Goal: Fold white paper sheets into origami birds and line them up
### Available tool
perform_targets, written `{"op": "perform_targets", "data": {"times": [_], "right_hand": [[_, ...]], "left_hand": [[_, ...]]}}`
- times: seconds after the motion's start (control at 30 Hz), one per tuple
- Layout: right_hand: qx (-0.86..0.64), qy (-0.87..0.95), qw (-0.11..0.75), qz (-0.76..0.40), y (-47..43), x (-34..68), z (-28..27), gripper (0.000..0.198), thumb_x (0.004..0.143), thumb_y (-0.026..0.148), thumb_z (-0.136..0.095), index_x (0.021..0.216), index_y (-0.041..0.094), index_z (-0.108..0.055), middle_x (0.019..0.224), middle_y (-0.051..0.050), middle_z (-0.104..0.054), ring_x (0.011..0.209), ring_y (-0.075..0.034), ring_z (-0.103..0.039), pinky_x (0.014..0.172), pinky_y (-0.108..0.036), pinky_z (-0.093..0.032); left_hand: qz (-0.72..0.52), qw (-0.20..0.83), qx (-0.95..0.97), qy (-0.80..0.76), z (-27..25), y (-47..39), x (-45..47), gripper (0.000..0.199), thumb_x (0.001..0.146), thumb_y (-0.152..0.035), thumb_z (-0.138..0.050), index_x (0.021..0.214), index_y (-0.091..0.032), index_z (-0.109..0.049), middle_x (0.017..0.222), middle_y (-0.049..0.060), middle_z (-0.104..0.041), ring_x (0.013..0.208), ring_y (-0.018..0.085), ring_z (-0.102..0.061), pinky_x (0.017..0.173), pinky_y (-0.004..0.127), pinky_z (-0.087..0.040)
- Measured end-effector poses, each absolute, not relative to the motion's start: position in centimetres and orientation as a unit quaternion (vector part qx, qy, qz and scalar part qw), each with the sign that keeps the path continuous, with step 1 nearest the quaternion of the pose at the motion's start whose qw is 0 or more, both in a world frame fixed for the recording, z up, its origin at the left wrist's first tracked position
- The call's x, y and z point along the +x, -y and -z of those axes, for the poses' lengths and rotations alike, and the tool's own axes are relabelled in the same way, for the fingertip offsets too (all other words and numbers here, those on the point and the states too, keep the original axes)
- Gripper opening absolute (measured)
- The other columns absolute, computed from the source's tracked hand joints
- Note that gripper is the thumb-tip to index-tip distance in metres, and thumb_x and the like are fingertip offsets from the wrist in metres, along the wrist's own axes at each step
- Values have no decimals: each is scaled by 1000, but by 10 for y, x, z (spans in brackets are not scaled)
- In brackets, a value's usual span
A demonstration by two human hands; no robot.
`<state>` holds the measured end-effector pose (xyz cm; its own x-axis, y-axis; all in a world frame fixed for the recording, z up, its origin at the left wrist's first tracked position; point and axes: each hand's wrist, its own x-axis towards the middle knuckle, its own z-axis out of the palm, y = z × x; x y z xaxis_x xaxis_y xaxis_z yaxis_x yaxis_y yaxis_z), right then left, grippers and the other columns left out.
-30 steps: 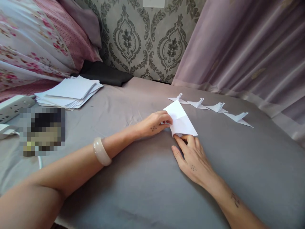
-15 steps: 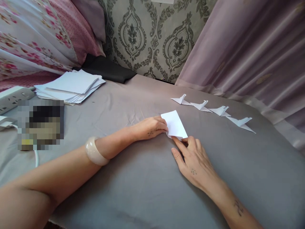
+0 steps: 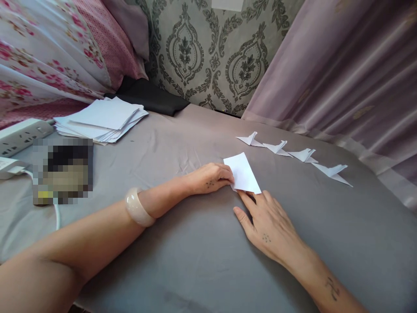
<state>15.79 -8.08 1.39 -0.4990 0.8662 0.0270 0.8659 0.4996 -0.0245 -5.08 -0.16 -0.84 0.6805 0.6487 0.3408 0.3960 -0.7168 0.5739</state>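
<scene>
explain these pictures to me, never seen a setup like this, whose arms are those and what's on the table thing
There is no machine here: the arms belong to a person working bare-handed. Every picture comes from one camera worn on that person's head, looking forward and down.

The left hand, below a pale bangle, grips the left side of a folded piece of white paper. The fingers of the right hand reach under its near edge.

On the grey cloth lie four folded paper figures in a row and, far left, a paper stack and a power strip. A pixelated patch hides something beside the strip.
</scene>
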Motion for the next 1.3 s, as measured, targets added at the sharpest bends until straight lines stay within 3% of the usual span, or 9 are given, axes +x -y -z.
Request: {"op": "perform_targets", "data": {"times": [0.53, 0.9, 1.13, 1.3], "right_hand": [[-491, 869, 29, -60, 73, 171, -14, 44, 96, 42, -38, 137, 31, -50, 104, -11, -55, 93, -25, -47, 84, -44, -47], [-485, 869, 45, -92, 75, 177, -14, 43, 95, 42, -41, 137, 39, -48, 99, -8, -52, 91, -24, -49, 81, -46, -49], [-487, 848, 107, -181, 70, 195, -15, 26, 94, 33, -46, 113, 34, -63, 105, -3, -60, 100, -20, -54, 86, -38, -50], [-544, 788, 211, -197, 64, 194, -8, 11, 86, 25, -54, 97, 26, -53, 103, -1, -69, 93, -19, -64, 80, -33, -51]], "left_hand": [[-270, 249, 876, -313, 7, 2, -49, 17, 90, -12, -55, 88, -15, -71, 95, 6, -70, 86, 14, -65, 80, 23, -48], [-269, 191, 896, -297, 13, 1, -46, 19, 92, -16, -54, 92, -14, -73, 96, 8, -70, 86, 15, -65, 80, 25, -49], [-221, 152, 918, -291, 8, 10, -51, 25, 94, -16, -46, 98, -15, -71, 104, 9, -69, 95, 18, -63, 84, 28, -49], [-208, 112, 906, -350, 5, 20, -41, 22, 93, -32, -53, 94, -16, -70, 96, 5, -69, 89, 18, -63, 73, 27, -49]]}}
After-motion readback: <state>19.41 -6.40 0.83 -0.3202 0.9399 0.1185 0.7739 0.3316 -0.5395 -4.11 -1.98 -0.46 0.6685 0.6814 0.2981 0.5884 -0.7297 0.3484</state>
